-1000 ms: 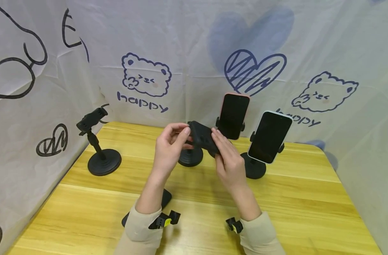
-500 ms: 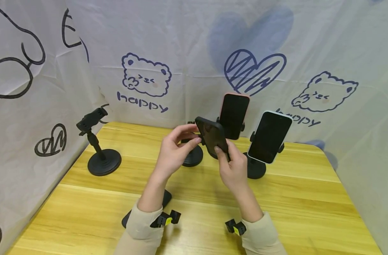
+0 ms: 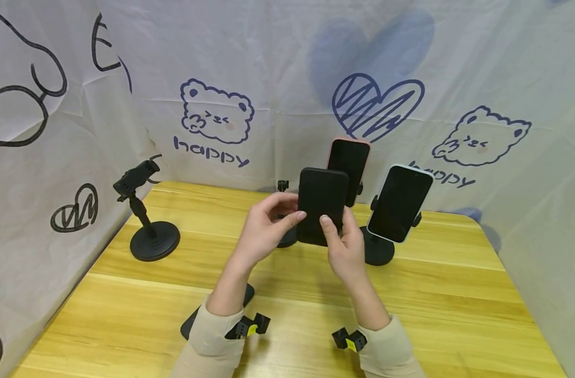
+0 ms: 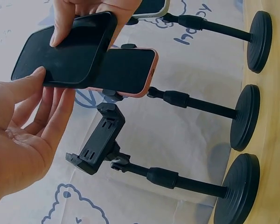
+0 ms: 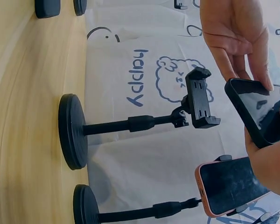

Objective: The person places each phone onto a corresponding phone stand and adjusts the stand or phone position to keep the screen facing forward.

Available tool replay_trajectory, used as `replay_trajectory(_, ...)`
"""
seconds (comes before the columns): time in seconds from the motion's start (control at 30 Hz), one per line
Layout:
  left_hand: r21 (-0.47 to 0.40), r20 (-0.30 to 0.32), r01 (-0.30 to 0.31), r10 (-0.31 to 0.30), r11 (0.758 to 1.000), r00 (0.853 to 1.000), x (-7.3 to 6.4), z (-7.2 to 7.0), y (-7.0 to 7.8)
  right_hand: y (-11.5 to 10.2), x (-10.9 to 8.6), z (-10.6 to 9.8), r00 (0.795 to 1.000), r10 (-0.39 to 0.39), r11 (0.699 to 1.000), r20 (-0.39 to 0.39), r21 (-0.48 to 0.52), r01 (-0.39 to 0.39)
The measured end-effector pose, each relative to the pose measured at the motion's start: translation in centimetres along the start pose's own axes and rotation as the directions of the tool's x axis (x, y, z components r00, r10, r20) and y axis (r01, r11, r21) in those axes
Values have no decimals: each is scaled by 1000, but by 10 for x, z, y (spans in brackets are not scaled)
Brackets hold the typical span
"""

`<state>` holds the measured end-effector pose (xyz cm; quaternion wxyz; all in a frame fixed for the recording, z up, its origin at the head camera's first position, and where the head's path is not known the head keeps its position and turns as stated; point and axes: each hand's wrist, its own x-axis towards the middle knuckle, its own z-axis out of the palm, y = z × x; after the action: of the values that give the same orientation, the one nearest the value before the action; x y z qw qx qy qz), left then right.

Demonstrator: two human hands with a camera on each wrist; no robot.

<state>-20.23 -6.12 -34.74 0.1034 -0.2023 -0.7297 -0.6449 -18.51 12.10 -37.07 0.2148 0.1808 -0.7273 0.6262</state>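
A black-cased smartphone (image 3: 321,197) is held upright above the table, its dark screen towards me. My right hand (image 3: 348,249) grips its right side, thumb flat on the lower screen and fingers behind. At the left edge, my left hand (image 3: 265,228) pinches it, thumb on the front edge and fingers at the back, as the left wrist view shows. Just behind the left hand stands a black phone stand (image 4: 100,140) with a bare clamp. The held phone partly covers a pink-edged phone (image 3: 355,163) mounted on another stand.
A white-edged phone (image 3: 401,202) sits in a stand at the right. Another black stand (image 3: 148,236) with a bare clamp is at the far left. Under the left forearm lies a flat black phone-shaped thing (image 3: 189,324) on the wooden table (image 3: 457,304). A printed cloth (image 3: 297,63) hangs behind.
The phone has turned from showing its back, tilted, to showing its screen upright. The right thumb has come onto the screen, and the left hand has shifted slightly right, onto the phone's left edge.
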Motion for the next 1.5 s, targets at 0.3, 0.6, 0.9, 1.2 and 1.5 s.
replay_trajectory(0.3, 58, -60, -70, 73, 996, 996, -1, 4, 1, -2, 1, 1, 997, 78, 995, -3, 56, -78)
replay_trajectory(0.6, 140, -120, -222, 239, 965, 963, -3, 6, 2, -6, 5, -6, 975, 221, 964, 29, 142, -223)
replay_trajectory(0.9, 148, -93, -259, 274, 954, 957, -1, 6, 2, -3, 7, -7, 972, 234, 965, -19, 129, -230)
replay_trajectory(1.2, 208, -287, -202, 257, 957, 923, 3, -16, -8, -3, 15, -10, 976, 176, 976, -126, 151, -157)
replay_trajectory(1.5, 191, -300, -20, 78, 981, 951, 6, -36, -22, -13, 41, -5, 981, 120, 975, -154, 203, -87)
